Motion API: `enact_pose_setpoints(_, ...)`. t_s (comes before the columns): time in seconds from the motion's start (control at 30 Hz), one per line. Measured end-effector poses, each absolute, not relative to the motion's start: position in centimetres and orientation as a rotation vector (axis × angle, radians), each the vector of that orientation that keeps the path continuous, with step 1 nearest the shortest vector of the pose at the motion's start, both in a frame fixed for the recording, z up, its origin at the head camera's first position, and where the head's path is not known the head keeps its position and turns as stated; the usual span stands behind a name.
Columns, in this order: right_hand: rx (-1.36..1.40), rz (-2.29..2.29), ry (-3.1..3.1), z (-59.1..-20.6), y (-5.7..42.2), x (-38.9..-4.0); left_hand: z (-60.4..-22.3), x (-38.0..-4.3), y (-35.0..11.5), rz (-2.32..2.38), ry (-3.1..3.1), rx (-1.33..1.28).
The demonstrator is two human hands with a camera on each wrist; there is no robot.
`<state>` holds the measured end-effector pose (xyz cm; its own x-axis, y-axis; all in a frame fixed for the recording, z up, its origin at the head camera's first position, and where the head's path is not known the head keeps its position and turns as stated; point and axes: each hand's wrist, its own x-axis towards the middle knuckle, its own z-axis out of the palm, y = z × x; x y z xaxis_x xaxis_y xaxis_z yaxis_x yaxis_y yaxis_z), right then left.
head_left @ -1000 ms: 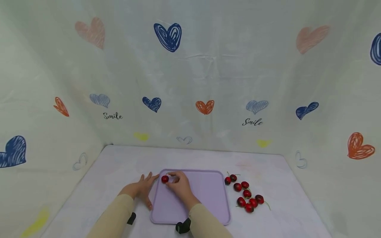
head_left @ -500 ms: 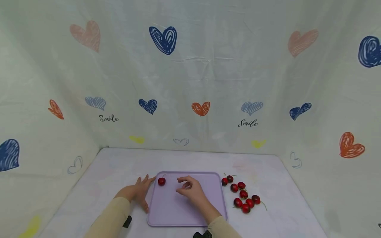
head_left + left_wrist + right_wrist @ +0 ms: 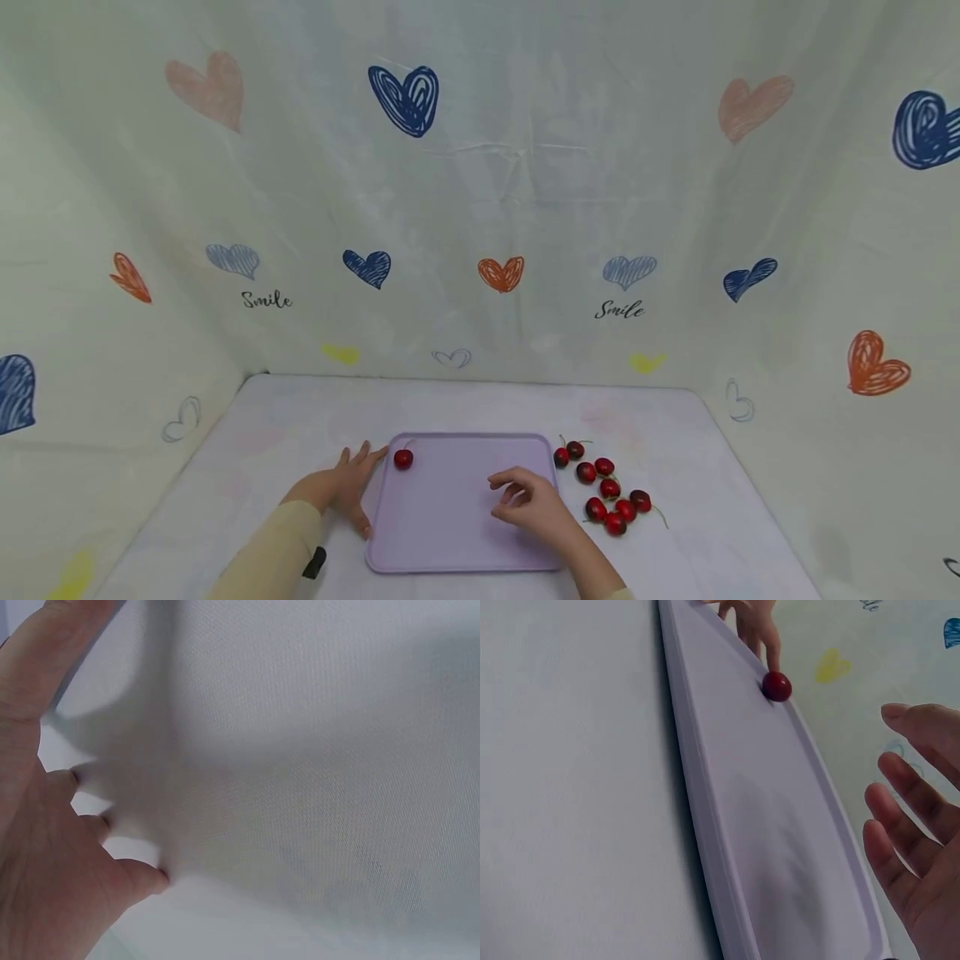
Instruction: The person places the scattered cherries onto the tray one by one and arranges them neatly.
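Note:
A single red cherry (image 3: 403,459) with a stem lies in the far left corner of the lilac tray (image 3: 457,508). My left hand (image 3: 347,487) rests beside the tray's left edge, its fingers spread and touching the rim. Over the tray's right part hovers my right hand (image 3: 531,504), fingers loosely bent, thumb and forefinger apart, nothing between them. In the right wrist view that same hand (image 3: 922,817) hangs above the tray, while the cherry (image 3: 777,687) sits near its far end. The left wrist view shows the left hand (image 3: 67,825) with its fingertips on the table.
To the right of the tray lie several dark red cherries (image 3: 610,488), some with green stems, the nearest against the tray's right rim. A white cloth covers the table (image 3: 712,517), and a curtain (image 3: 450,200) printed with hearts stands behind it.
My right hand has let go of the cherry's stem and moved right across the tray. The cherry stays in the far left corner, and the left hand keeps its place at the rim.

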<state>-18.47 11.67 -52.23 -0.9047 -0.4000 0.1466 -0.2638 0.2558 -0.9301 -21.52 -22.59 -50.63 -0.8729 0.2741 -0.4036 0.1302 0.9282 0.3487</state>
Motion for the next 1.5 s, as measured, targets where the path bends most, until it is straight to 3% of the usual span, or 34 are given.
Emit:
enact_pose_setpoints(0.4, -0.275, -1.634, 2.505, -51.7, 17.9, -16.5, -50.9, -21.8, -22.9, 0.449, 2.627, 0.309)
enact_pose_setpoints(1.0, 0.282, -1.437, 2.846, -53.0, 22.0, -13.4, -50.5, -21.7, -22.6, 0.414, 2.626, 0.312)
enact_pose_setpoints(1.5, 0.345, -1.341, 2.862, -54.6, 23.5, -14.1, -50.9, -21.9, -23.2, 0.436, 2.606, 0.353)
